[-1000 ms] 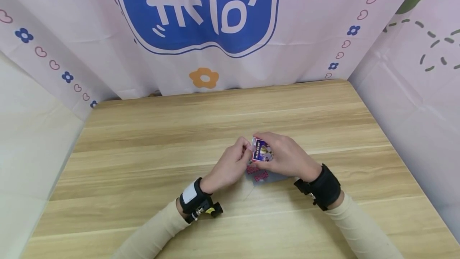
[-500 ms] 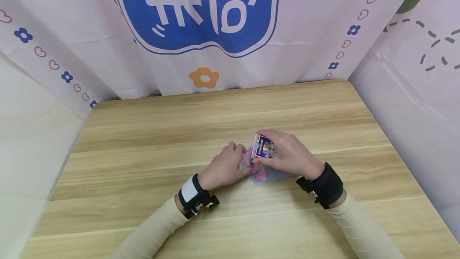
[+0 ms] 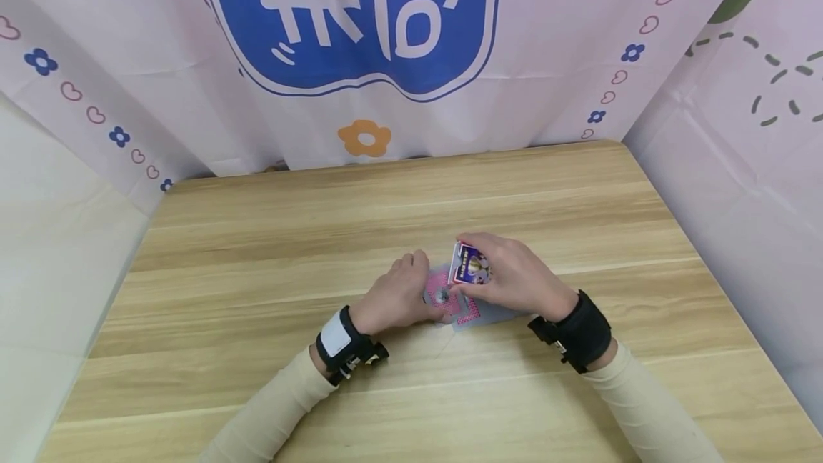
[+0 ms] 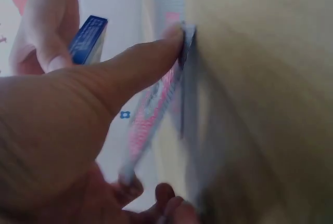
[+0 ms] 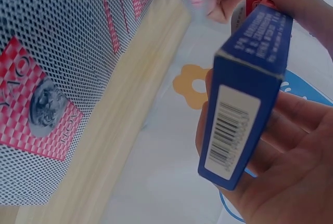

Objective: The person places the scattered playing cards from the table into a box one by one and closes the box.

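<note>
In the head view my left hand (image 3: 393,296) pinches playing cards (image 3: 441,296) with pink-checked, grey-bordered backs, thumb at the near edge and fingers at the far one. The left wrist view shows them tilted, the thumb on one corner. Right beside, my right hand (image 3: 519,274) grips a small blue card box (image 3: 472,264) between thumb and fingers; its pale end faces the left hand. A barcode marks the box's near end in the right wrist view. More playing cards (image 3: 495,311) lie spread beneath the right hand, partly hidden; their dotted backs (image 5: 104,42) appear large in the right wrist view.
Both hands work over a wood-grain table (image 3: 270,249), around its middle. A white printed curtain (image 3: 257,120) with a blue emblem hangs behind the far edge, and pale cloth (image 3: 759,184) borders the right side.
The left hand has left the box's end, come down leftward to the cards and drawn some left. The right hand keeps the box almost in place, a little farther right than at first.
</note>
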The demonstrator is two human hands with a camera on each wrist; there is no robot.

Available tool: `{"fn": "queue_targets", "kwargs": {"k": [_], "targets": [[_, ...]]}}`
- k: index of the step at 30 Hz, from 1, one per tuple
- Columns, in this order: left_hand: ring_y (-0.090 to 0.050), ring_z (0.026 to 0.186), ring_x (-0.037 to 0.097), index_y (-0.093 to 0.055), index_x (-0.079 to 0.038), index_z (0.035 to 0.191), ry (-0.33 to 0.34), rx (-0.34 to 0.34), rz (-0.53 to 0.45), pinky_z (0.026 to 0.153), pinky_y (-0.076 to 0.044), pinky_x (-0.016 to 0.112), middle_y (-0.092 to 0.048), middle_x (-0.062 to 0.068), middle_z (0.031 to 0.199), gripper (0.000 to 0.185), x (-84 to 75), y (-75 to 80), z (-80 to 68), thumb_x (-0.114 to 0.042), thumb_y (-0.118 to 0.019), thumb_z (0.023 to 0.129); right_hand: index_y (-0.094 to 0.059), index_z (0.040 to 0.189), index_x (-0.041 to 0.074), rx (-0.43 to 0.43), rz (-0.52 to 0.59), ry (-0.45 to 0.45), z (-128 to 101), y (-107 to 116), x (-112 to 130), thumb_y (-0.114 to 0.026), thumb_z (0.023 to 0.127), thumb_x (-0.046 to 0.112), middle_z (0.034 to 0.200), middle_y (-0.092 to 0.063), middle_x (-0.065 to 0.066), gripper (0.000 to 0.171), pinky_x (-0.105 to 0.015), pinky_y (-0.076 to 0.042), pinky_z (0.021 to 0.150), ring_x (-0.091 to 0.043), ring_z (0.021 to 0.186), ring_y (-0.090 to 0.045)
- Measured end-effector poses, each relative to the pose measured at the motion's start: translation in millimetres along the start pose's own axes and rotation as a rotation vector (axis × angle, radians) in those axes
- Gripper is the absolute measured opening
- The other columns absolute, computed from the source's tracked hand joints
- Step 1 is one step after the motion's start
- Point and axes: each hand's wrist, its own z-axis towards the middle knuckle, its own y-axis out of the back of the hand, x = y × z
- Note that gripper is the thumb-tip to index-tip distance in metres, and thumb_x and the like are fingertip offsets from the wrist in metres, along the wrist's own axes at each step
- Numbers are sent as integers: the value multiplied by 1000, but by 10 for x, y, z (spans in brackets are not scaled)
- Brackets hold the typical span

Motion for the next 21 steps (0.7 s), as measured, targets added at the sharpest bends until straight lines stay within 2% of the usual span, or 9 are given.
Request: {"fn": "queue_targets", "kwargs": {"k": [2, 4, 6, 10, 13, 17, 21], "targets": [[-51, 75, 18, -51, -2, 120, -7, 16, -49, 59, -40, 29, -50, 3, 87, 54, 10, 47, -3, -41, -78, 95, -59, 144, 0, -1, -2, 1, -3, -2, -2, -90, 84, 40, 133, -71, -14, 78, -32, -58, 80, -13, 93, -66], [-51, 67, 14, -53, -3, 120, -12, -18, -109, 55, -40, 27, -50, 0, 80, 40, 15, 95, -3, -36, -68, 103, -59, 143, 0, -4, -8, 5, -3, -4, -4, -89, 84, 41, 133, -71, -14, 78, -31, -58, 81, -13, 95, -67], [-52, 64, 13, -53, -5, 123, -19, -108, -179, 54, -41, 27, -53, -1, 80, 32, 9, 147, -3, -30, -62, 106, -59, 143, 1, -8, -8, 9, 1, -5, -6, -89, 84, 42, 130, -72, -13, 78, -30, -58, 79, -12, 93, -67], [-54, 66, 13, -58, -10, 123, -15, -363, -324, 56, -43, 28, -59, -1, 83, 30, -29, 225, -9, -35, -61, 106, -60, 142, 2, -16, -10, 7, 11, -2, -13, -89, 83, 45, 124, -73, -11, 79, -27, -56, 74, -10, 87, -65], [-51, 65, 13, -64, -14, 123, -23, -497, -413, 56, -39, 27, -60, -1, 80, 33, -67, 252, -14, -41, -62, 105, -60, 142, 2, -19, -19, 4, 13, 4, -18, -90, 82, 45, 126, -73, -12, 80, -28, -56, 75, -10, 86, -64], [-47, 58, 10, -70, -15, 121, -70, -580, -456, 51, -34, 24, -59, -2, 73, 31, -105, 239, -11, -40, -65, 104, -61, 141, 1, -26, -30, 3, 13, 10, -19, -90, 82, 45, 126, -74, -13, 79, -30, -56, 77, -10, 87, -64], [-45, 56, 8, -70, -13, 119, -95, -602, -465, 49, -31, 22, -60, -2, 71, 28, -123, 183, -5, -36, -67, 103, -62, 138, 4, -33, -15, -14, 15, 18, -5, -91, 81, 45, 111, -74, -6, 76, -26, -54, 71, -9, 82, -62]]}}
